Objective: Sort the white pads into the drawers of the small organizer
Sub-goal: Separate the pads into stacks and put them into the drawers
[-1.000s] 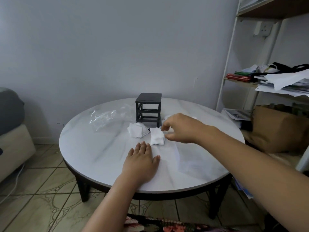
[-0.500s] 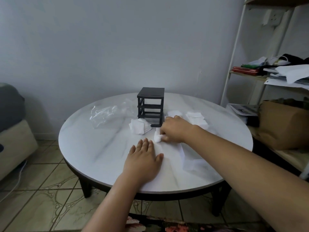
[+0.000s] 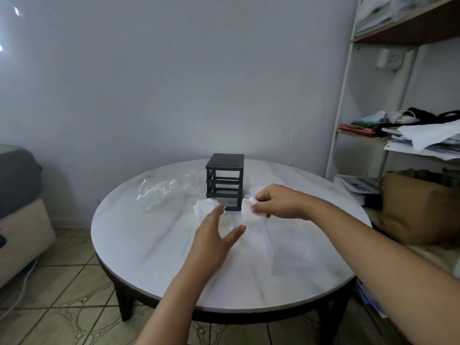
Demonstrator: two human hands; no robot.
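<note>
A small black organizer [image 3: 225,180] stands on the far side of the round white table [image 3: 154,245]; its slots look like an open frame. My right hand [image 3: 276,201] pinches a white pad [image 3: 249,211], lifted just above the tabletop to the right of the organizer's front. Another heap of white pads [image 3: 205,207] lies in front of the organizer's left corner. My left hand [image 3: 214,235] hovers over the table with its fingers spread, fingertips close to that heap. More white pads behind my right hand are mostly hidden.
A crumpled clear plastic bag [image 3: 166,189] lies left of the organizer. A shelf unit [image 3: 346,95] with papers and a brown cardboard box [image 3: 418,207] stand at the right. A sofa [image 3: 20,207] sits at the left on the tiled floor.
My right hand has picked a white pad up off the table. My left hand has risen from lying flat and moved forward toward the pads near the organizer.
</note>
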